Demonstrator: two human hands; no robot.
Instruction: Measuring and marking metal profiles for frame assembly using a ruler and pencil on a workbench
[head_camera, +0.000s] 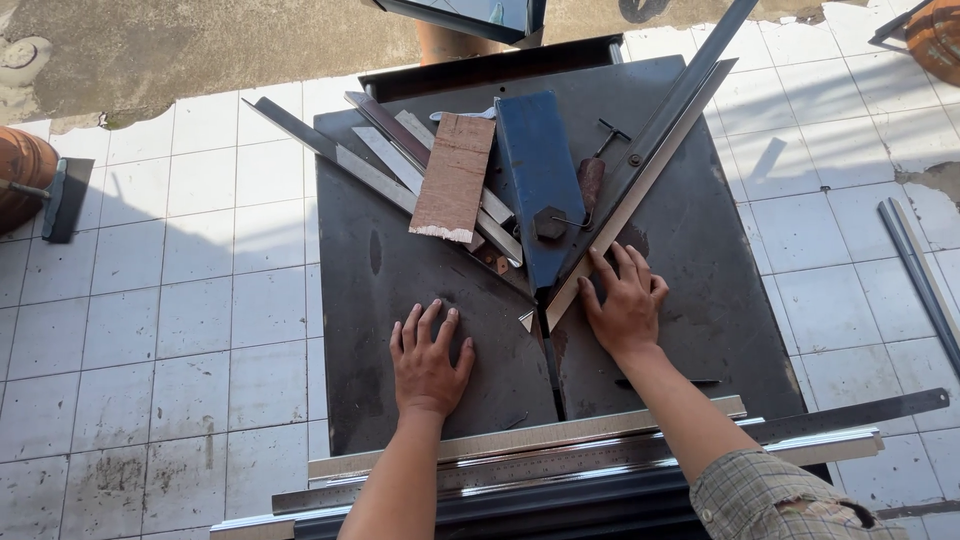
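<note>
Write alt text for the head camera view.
Right hand presses a long metal profile angled across a dark metal table; left hand lies flat on the table. Metal strips, a wooden board, and a blue guard lie behind.

A blue metal block (540, 170) lies mid-desk (400, 300). Just left of it rests a brown wooden board (455, 178) over flat grey metal strips (375, 165). Nearer than the block, long steel rulers (600, 455) run along the desk's front edge. White floor tiles (180, 300) spread to its left.
</note>
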